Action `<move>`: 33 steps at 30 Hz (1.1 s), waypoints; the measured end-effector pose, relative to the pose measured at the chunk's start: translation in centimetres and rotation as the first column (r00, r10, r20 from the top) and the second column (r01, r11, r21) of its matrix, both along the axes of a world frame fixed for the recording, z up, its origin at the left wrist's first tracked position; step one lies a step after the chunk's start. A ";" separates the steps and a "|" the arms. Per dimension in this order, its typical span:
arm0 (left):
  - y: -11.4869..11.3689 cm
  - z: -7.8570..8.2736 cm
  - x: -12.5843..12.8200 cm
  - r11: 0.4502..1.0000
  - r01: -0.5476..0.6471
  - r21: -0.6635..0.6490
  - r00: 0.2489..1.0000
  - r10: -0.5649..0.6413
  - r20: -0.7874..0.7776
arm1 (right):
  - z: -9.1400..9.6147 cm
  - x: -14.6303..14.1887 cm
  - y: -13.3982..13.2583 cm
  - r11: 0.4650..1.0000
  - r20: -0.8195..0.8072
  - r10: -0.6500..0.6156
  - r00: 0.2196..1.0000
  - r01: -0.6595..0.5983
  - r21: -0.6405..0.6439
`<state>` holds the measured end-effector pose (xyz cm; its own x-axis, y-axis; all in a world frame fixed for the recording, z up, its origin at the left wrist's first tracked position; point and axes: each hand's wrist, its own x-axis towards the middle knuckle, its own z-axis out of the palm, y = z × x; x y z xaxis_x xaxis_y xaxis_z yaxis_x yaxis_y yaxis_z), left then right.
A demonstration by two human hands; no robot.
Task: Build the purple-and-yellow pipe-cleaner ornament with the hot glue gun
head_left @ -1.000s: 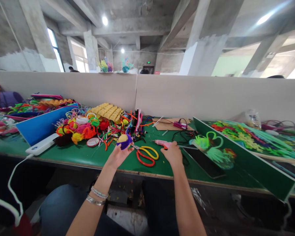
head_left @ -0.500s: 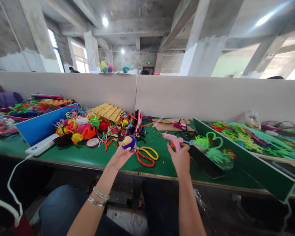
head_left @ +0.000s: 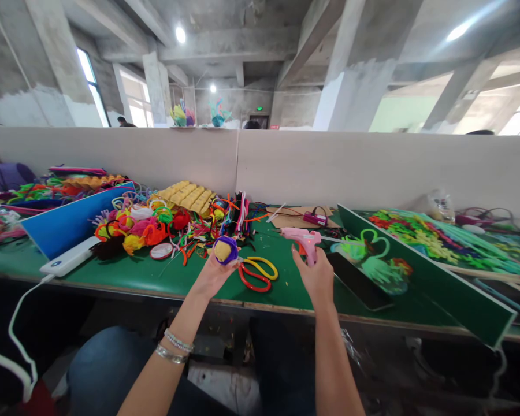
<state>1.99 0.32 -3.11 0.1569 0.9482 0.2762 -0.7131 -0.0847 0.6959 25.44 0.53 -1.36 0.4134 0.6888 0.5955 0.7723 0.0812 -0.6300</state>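
My left hand [head_left: 212, 276] is closed round a small purple and yellow craft piece [head_left: 225, 250], its yellow face turned up toward me. In my right hand [head_left: 317, 277] is a pink hot glue gun [head_left: 305, 238], gripped by its handle, with a clear glue stick out of its back and the nozzle pointing left toward the piece. The nozzle and the piece are apart. Between my hands, scissors [head_left: 260, 274] with one red and one yellow handle lie on the green table [head_left: 286, 289]. My left hand hides part of their blades.
Colourful pipe-cleaner pieces [head_left: 143, 228] and a yellow egg tray [head_left: 188, 196] lie on the left, by a white power bank [head_left: 71, 256]. A black phone [head_left: 359, 280] and a green swan figure [head_left: 379, 263] sit right, before a green divider [head_left: 433, 283].
The purple and yellow piece has turned in my left hand, showing more of its yellow face. My right hand has tilted the glue gun to nearly level. The view has shifted slightly.
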 end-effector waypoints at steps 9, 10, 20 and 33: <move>-0.4 0.6 0.3 0.997 -0.061 -0.047 0.998 0.062 0.023 | 0.5 -0.5 -0.3 0.998 -0.024 0.051 0.998 -0.049 0.050; -0.4 0.7 0.3 0.997 -0.064 -0.050 0.998 0.065 0.025 | 0.6 -0.7 -0.4 0.997 -0.018 0.056 0.998 -0.055 0.056; -0.5 0.9 0.5 0.994 -0.096 -0.061 0.995 0.094 -0.027 | 1.3 -2.0 -1.2 0.982 0.054 0.153 0.987 -0.158 0.101; 0.6 0.9 -1.3 0.832 -0.401 0.384 0.506 0.551 -0.664 | 1.4 -3.3 -1.6 0.936 0.242 0.218 0.946 -0.273 0.223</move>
<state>0.65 0.96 -2.18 -0.0901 0.8948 0.4374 0.2043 -0.4132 0.8874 22.18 -1.08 0.03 0.0972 0.5703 0.8157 0.8201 0.4185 -0.3903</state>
